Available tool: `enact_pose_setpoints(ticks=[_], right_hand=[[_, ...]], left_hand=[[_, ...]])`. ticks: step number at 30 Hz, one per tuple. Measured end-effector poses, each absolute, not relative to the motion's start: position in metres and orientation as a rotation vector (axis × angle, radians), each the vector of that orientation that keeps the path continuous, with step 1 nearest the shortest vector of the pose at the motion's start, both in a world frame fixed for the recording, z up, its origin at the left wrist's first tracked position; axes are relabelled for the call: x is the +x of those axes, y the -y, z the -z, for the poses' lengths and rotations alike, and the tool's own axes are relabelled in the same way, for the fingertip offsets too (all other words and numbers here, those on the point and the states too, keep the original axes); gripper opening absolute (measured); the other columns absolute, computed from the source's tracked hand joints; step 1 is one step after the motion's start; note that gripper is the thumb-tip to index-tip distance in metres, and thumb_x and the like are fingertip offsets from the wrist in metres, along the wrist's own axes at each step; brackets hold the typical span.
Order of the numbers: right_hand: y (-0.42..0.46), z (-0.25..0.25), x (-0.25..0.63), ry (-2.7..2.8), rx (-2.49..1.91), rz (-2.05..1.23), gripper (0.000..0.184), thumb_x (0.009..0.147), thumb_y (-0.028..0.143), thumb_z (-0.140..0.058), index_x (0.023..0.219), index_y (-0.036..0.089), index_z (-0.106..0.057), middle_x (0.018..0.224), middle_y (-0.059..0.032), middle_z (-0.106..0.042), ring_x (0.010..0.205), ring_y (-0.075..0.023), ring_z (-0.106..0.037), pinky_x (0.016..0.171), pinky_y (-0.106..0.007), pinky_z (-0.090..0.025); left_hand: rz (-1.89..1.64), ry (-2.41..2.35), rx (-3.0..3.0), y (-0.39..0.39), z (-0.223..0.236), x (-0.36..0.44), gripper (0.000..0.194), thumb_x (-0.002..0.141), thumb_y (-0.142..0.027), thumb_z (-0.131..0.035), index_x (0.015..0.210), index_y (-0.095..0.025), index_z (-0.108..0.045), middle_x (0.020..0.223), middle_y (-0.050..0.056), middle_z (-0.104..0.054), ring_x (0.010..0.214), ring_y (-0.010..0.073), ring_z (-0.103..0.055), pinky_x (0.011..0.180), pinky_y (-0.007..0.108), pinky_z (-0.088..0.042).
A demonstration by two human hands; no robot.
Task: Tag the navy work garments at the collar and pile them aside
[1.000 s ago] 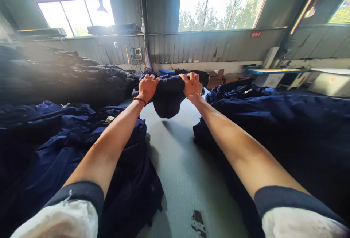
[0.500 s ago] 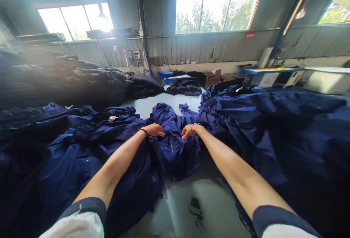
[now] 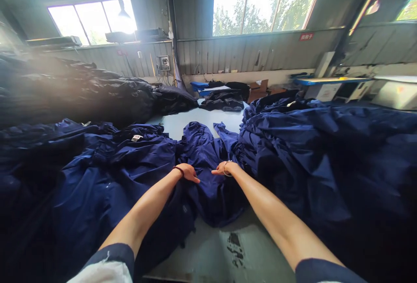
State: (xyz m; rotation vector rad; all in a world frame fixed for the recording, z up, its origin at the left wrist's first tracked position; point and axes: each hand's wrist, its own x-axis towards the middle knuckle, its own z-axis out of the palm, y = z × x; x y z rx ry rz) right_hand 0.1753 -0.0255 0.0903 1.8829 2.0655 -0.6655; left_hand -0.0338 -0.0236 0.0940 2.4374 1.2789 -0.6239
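A navy hooded jacket [image 3: 208, 200] is spread in front of me, its hood [image 3: 197, 133] at the far end and its hem towards me. On its left side, my left hand [image 3: 189, 172] is closed, fingers bent down into the cloth. Opposite, at the jacket's right side, my right hand [image 3: 223, 168] pinches the fabric, fingers pointing inward. The two hands are a short way apart, with jacket cloth between them. A sleeve [image 3: 224, 133] extends up at the right of the hood. The fingertips are partly hidden.
Heaped navy garments lie left [image 3: 117, 174] and right [image 3: 293, 144] of the jacket. Behind on the left rises a dark garment pile [image 3: 107, 92]. The pale table top [image 3: 182, 120] shows beyond the hood and in front, where it has dark worn marks [image 3: 235, 248].
Both hands have come nearer to me along the jacket. Its hem now lies closer, and the light line on its front no longer shows. My view has shifted slightly.
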Motion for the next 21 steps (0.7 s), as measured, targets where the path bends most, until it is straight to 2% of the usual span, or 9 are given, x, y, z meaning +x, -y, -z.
enact_pose_setpoints(ticks=[2,4,6,8,10,13,16,18,21], right_hand=[[0.026,-0.1,0.175,-1.808,1.813,0.819,0.039,0.065,0.054,-0.072,0.088,0.023,-0.075,0.088,-0.0091,-0.072,0.089,-0.0298,-0.068,0.08,-0.042,-0.053],[0.027,-0.104,0.177,-1.562,1.737,0.972,0.031,0.064,0.05,-0.074,0.077,0.022,-0.075,0.077,-0.0082,-0.072,0.077,-0.0294,-0.069,0.07,-0.041,-0.055],[0.028,-0.103,0.178,-1.551,1.732,1.058,0.025,0.07,0.046,-0.071,0.071,0.021,-0.073,0.072,-0.0079,-0.071,0.071,-0.0268,-0.069,0.064,-0.036,-0.054],[0.026,-0.102,0.178,-1.814,1.865,0.995,0.022,0.076,0.039,-0.067,0.072,0.019,-0.073,0.073,-0.0077,-0.072,0.072,-0.0237,-0.069,0.065,-0.031,-0.054],[0.018,-0.101,0.175,-2.089,2.021,0.817,0.019,0.081,0.031,-0.061,0.084,0.017,-0.073,0.083,-0.0083,-0.073,0.083,-0.0221,-0.069,0.074,-0.028,-0.053],[-0.003,-0.099,0.165,-2.258,2.144,0.612,0.03,0.089,0.025,-0.048,0.111,0.019,-0.067,0.114,-0.0087,-0.067,0.109,-0.0188,-0.061,0.092,-0.025,-0.045],[-0.02,-0.09,0.156,-2.312,2.187,0.517,0.041,0.092,0.027,-0.043,0.131,0.022,-0.054,0.134,-0.0091,-0.054,0.124,-0.0182,-0.049,0.102,-0.027,-0.038],[-0.024,-0.079,0.154,-2.263,2.194,0.482,0.049,0.091,0.035,-0.047,0.14,0.028,-0.043,0.146,-0.0096,-0.04,0.135,-0.0231,-0.036,0.105,-0.037,-0.037],[-0.022,-0.058,0.152,-2.053,2.215,0.49,0.059,0.09,0.049,-0.046,0.146,0.038,-0.03,0.157,-0.0098,-0.017,0.143,-0.033,-0.015,0.103,-0.058,-0.033]], left_hand=[[0.684,-1.218,2.333,0.024,-0.104,-0.031,0.059,0.067,-0.07,-0.059,0.094,-0.02,-0.075,0.099,0.011,-0.072,0.096,0.0304,-0.064,0.084,0.037,-0.052],[0.731,-1.208,2.242,0.026,-0.11,-0.029,0.057,0.064,-0.07,-0.063,0.081,-0.016,-0.075,0.089,0.011,-0.073,0.081,0.0282,-0.066,0.073,0.036,-0.054],[0.688,-1.233,2.238,0.026,-0.112,-0.027,0.049,0.072,-0.062,-0.06,0.08,-0.016,-0.074,0.085,0.01,-0.072,0.073,0.0244,-0.066,0.069,0.034,-0.054],[0.486,-1.332,2.314,0.023,-0.113,-0.021,0.038,0.082,-0.049,-0.053,0.088,-0.018,-0.073,0.088,0.008,-0.072,0.077,0.0219,-0.066,0.073,0.032,-0.054],[0.179,-1.477,2.406,0.015,-0.111,-0.013,0.032,0.087,-0.039,-0.048,0.102,-0.021,-0.07,0.1,0.007,-0.071,0.092,0.0214,-0.065,0.083,0.03,-0.051],[-0.097,-1.615,2.492,-0.001,-0.1,-0.003,0.036,0.089,-0.034,-0.047,0.121,-0.023,-0.06,0.123,0.009,-0.062,0.115,0.0219,-0.056,0.097,0.029,-0.044],[-0.068,-1.756,2.506,-0.012,-0.075,-0.012,0.053,0.088,-0.041,-0.049,0.138,-0.024,-0.044,0.144,0.012,-0.043,0.135,0.0289,-0.036,0.108,0.042,-0.034],[-0.016,-1.879,2.483,-0.016,-0.052,-0.029,0.07,0.086,-0.055,-0.048,0.147,-0.027,-0.029,0.156,0.012,-0.021,0.144,0.036,-0.012,0.111,0.056,-0.023],[0.029,-1.851,2.461,-0.018,-0.02,-0.059,0.077,0.086,-0.064,-0.04,0.151,-0.028,-0.02,0.158,0.011,-0.016,0.145,0.0351,-0.004,0.111,0.056,-0.023]])
